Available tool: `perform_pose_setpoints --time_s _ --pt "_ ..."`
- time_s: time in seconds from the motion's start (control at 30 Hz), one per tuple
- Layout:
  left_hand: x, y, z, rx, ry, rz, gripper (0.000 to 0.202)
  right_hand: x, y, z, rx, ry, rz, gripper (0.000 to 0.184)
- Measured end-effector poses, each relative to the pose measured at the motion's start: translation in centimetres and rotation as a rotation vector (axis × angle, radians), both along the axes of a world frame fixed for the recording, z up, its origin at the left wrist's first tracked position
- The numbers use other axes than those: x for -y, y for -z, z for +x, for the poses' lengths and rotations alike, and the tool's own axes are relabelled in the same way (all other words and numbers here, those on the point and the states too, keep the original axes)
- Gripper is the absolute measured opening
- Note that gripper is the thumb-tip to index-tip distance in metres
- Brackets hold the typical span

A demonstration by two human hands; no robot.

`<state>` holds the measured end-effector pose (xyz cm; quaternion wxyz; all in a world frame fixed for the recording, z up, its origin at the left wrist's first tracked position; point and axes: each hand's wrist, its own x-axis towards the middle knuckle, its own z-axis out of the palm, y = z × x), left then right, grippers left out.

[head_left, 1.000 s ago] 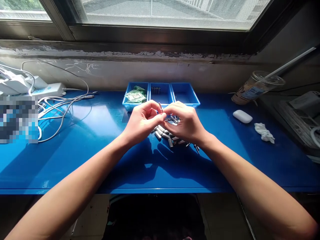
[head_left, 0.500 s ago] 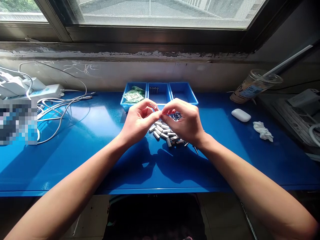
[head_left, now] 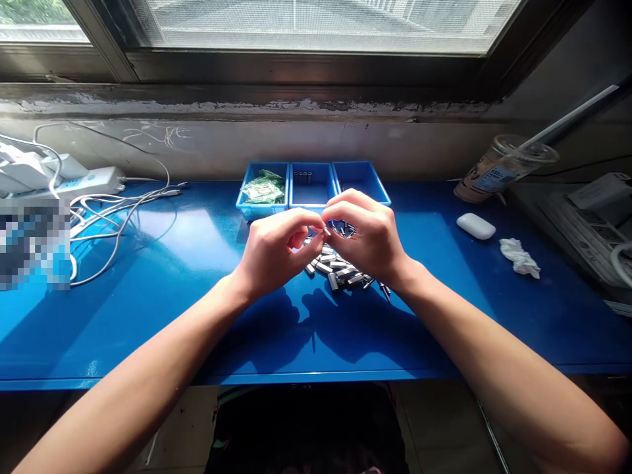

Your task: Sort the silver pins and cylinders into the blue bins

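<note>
My left hand [head_left: 276, 247] and my right hand [head_left: 368, 227] meet fingertip to fingertip above the table's middle. A small silver metal part [head_left: 326, 232] shows between their pinched thumbs and forefingers; the fingers cover most of it, so its exact kind is unclear. Directly beneath lies a heap of silver hex standoffs [head_left: 333, 282], partly hidden by both hands. Thin metal screws [head_left: 345, 228] lie behind them, seen through the gap under my right fingers, and a few more [head_left: 385, 291] stick out by my right wrist.
Behind the hands stand three joined blue bins [head_left: 312, 191]: one holds green packets [head_left: 265, 187], the middle one several metal cylinders [head_left: 303, 178]. White cables [head_left: 123, 210] and a power strip [head_left: 99, 181] lie left. A drink cup [head_left: 503, 171], white case [head_left: 476, 226] and crumpled tissue [head_left: 519, 257] sit right.
The metal part that stuck up from my left fingers is now mostly covered between both hands' fingertips. My left hand has shifted slightly right and down, its fingers curled more.
</note>
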<state>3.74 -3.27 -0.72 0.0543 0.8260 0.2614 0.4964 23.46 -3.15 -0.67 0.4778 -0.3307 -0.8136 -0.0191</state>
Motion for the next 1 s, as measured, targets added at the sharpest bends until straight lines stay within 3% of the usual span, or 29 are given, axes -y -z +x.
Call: perform_pose_setpoints --time_s 0.37,0.67,0.8,0.9,1.0 --pt "0.3 -0.3 -0.1 -0.030 0.041 0.051 0.003 0.3 -0.2 0.2 0.108 0.053 0.031 0.010" --pt "0.1 -0.5 -0.4 0.037 0.003 0.107 0.006 -0.2 -0.1 0.6 0.097 -0.118 0.074 0.011" --pt "0.0 -0.3 -0.5 0.060 0.063 0.113 0.016 -0.2 -0.6 0.7 0.046 -0.138 0.141 0.011" --pt "0.0 -0.2 -0.5 0.050 0.128 0.085 0.027 -0.3 -1.3 1.3 -0.038 -0.054 0.157 0.018" --pt "0.1 -0.2 -0.6 0.021 0.117 0.085 0.024 -0.9 -1.9 2.4 -0.112 0.105 0.106 0.023"
